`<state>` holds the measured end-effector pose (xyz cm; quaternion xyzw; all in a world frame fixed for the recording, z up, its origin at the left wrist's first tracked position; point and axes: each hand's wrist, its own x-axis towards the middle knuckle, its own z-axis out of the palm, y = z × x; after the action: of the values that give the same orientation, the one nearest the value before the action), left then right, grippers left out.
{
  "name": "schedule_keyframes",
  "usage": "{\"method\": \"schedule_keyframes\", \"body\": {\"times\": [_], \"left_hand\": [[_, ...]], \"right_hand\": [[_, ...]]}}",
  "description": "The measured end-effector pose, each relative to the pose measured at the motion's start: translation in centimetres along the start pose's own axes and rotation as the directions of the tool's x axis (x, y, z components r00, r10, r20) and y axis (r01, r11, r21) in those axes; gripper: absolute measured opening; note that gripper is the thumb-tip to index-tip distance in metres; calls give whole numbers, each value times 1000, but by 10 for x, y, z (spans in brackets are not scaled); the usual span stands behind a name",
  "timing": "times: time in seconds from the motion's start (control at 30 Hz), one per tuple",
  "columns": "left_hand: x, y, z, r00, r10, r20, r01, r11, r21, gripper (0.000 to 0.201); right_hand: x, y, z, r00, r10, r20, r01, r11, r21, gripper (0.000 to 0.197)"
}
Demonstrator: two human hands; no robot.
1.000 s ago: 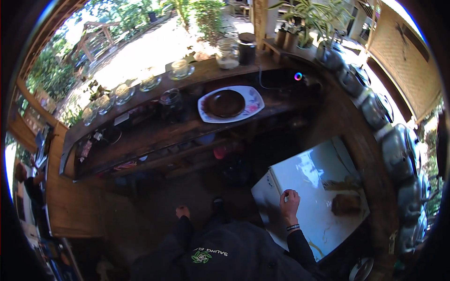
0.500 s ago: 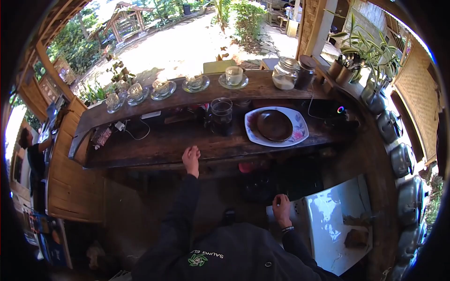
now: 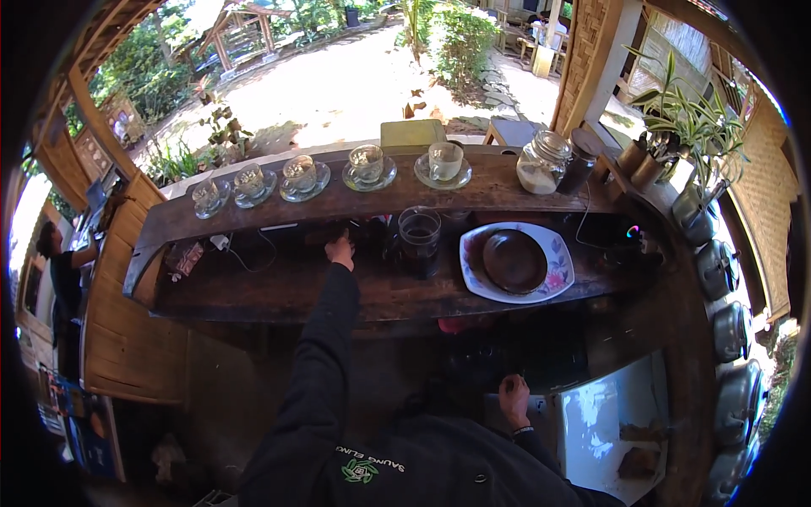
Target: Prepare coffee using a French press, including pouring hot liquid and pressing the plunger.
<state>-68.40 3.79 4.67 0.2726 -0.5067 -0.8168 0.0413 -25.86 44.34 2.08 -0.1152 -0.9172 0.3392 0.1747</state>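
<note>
My left hand [image 3: 340, 250] reaches into the shadowed space beneath the raised wooden ledge. Its fingers are lost among dark items at the back of the lower counter, so their grip does not show. Right of it stands a clear glass pitcher [image 3: 420, 235] with dark contents. Farther right, a brown round plate [image 3: 514, 261] lies on a white floral platter [image 3: 561, 286]. My right hand [image 3: 514, 400] hangs low near a white, glossy surface [image 3: 591, 427], its fingers curled together; what they hold, if anything, is hidden.
Several glass cups on saucers, one a larger cup [image 3: 444, 160], line the ledge [image 3: 494, 169]. A glass jar [image 3: 542, 162] of pale granules and a dark jar [image 3: 580, 160] stand at its right. Metal pots [image 3: 732, 331] line the right side. Another person [image 3: 63, 270] stands far left.
My left hand has moved forward from the counter's front edge to beneath the ledge. My right hand stays low with fingers curled. The view has shifted slightly.
</note>
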Motion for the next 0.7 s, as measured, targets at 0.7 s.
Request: {"method": "schedule_keyframes", "body": {"times": [0.7], "left_hand": [[-21, 9, 40, 993, 12, -121, 17, 972, 234, 40]], "right_hand": [[135, 13, 16, 947, -265, 180, 241, 960, 144, 6]]}}
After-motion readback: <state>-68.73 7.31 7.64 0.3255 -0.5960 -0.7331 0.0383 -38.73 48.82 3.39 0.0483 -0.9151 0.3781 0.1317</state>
